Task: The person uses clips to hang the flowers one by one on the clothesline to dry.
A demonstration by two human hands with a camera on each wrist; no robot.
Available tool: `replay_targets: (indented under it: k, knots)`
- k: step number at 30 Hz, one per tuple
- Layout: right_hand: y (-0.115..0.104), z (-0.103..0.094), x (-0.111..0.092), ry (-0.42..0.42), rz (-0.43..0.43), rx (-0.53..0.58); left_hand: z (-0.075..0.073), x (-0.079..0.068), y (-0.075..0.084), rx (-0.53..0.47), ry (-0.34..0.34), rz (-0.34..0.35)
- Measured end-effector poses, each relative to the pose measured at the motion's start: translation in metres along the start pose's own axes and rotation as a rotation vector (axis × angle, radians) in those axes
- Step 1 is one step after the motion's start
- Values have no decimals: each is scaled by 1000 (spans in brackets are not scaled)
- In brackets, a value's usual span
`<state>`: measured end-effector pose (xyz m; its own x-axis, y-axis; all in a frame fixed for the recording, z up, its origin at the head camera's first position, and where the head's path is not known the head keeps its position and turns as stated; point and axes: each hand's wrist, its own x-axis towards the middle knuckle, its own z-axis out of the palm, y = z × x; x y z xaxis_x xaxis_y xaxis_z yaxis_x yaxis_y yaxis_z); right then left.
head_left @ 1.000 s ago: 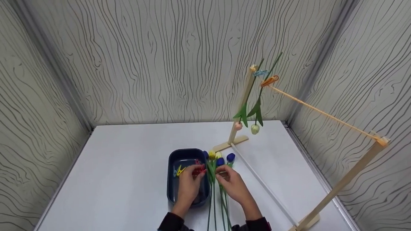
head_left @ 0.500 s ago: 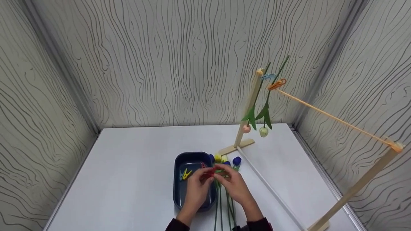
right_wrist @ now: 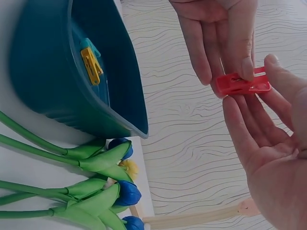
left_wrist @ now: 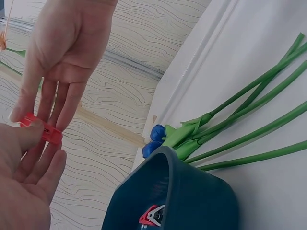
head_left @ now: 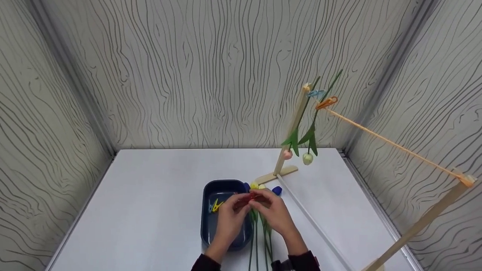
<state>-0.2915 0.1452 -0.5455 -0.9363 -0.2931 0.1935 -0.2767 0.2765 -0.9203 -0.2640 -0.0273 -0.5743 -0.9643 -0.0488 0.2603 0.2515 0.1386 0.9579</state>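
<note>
A red clothespin [right_wrist: 231, 85] is held between both hands, above the right side of the dark blue bin [head_left: 205, 226]. My left hand [head_left: 230, 216] pinches its body between thumb and fingers. My right hand [head_left: 276, 214] holds the handle end, its thumb at the tip of one handle and its fingers underneath. Just right of the bin lie several artificial tulips, with blue heads [right_wrist: 128, 192], a yellow head [right_wrist: 129, 167] and long green stems [left_wrist: 268, 117]. In the head view the hands cover part of these flowers.
Inside the bin are a yellow clothespin [head_left: 216, 206], a light blue one and red and white ones [left_wrist: 152, 215]. To the right, an orange cord [head_left: 388, 141] spans two wooden posts [head_left: 421, 222]. Two tulips hang head-down there from a blue clothespin [head_left: 315, 93] and an orange clothespin [head_left: 327, 102].
My left hand has brought the red clothespin up and right from over the bin. My right hand has come to it and now grips it too.
</note>
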Motion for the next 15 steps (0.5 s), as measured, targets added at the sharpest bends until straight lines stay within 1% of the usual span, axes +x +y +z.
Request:
replay_targets:
  k: [4, 7, 12, 15]
  knots:
    - [0, -2, 1, 17, -64, 11, -1, -1, -3, -51, -5, -17]
    - [3, -2, 4, 28, -83, 19, -2, -3, -7, -57, -9, -42]
    - [6, -3, 13, 65, -76, 41, -4, -5, -11, -40, -3, -56]
    - [7, -4, 17, 84, -69, 67, -6, -6, -13, -26, -11, -79]
